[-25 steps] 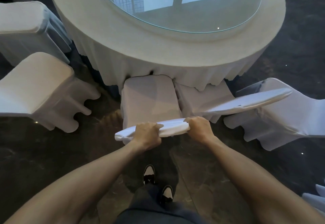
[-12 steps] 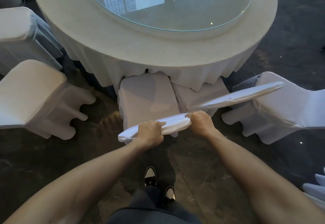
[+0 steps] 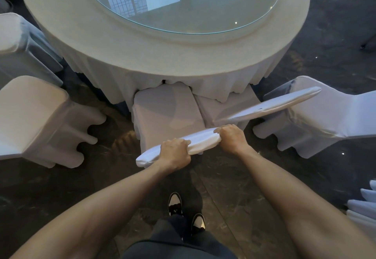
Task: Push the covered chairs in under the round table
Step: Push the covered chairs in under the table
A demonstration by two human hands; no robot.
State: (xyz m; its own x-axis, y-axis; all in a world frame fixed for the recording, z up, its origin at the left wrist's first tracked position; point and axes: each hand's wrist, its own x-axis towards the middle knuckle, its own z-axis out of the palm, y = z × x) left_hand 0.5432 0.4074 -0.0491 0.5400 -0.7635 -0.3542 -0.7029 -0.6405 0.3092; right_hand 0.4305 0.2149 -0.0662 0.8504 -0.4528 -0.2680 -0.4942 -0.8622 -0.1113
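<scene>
A white-covered chair (image 3: 166, 114) stands straight ahead of me, its seat front tucked under the skirt of the round table (image 3: 126, 41). My left hand (image 3: 175, 153) and my right hand (image 3: 232, 136) both grip the top edge of its backrest (image 3: 201, 140), one at each side. A second covered chair (image 3: 264, 106) sits just to the right, angled, its seat partly under the tablecloth. The table has a white cloth and a round glass top (image 3: 183, 4).
Two more covered chairs (image 3: 34, 116) (image 3: 18, 43) stand off to the left, away from the table. Another covered chair (image 3: 329, 116) lies to the right, and white fabric (image 3: 364, 206) shows at the right edge. The floor is dark stone; my shoes (image 3: 185, 212) are below.
The chair in my hands has slid forward, its seat going further under the tablecloth. Both hands have kept their grip and the table looks closer.
</scene>
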